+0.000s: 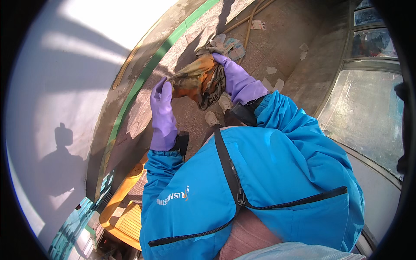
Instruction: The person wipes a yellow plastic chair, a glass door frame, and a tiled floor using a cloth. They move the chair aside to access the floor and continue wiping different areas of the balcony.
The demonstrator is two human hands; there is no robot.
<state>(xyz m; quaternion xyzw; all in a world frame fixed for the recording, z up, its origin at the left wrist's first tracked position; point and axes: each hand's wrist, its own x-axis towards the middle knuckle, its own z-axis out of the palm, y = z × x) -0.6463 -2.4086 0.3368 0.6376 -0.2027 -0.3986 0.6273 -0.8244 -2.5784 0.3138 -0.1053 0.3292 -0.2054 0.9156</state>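
Note:
Both my hands wear purple rubber gloves. A dirty orange and brown cloth point(198, 78) hangs between them above the floor. My left hand point(162, 104) pinches one corner of it between thumb and fingers. At the upper right edge of the cloth, my right hand point(232, 74) grips its gathered, dark-stained part. The right fingertips are partly hidden by the fabric. Beyond the cloth, a crumpled heap of pale rags or wrappers point(232, 47) shows close to the right hand.
A yellow-brown hose point(248, 32) runs over the tiled floor point(260, 53). A green-edged ledge point(143, 76) follows the white wall point(78, 74) at left. A yellow wooden chair point(125, 224) stands at lower left. Glass window panes point(364, 117) line the right side.

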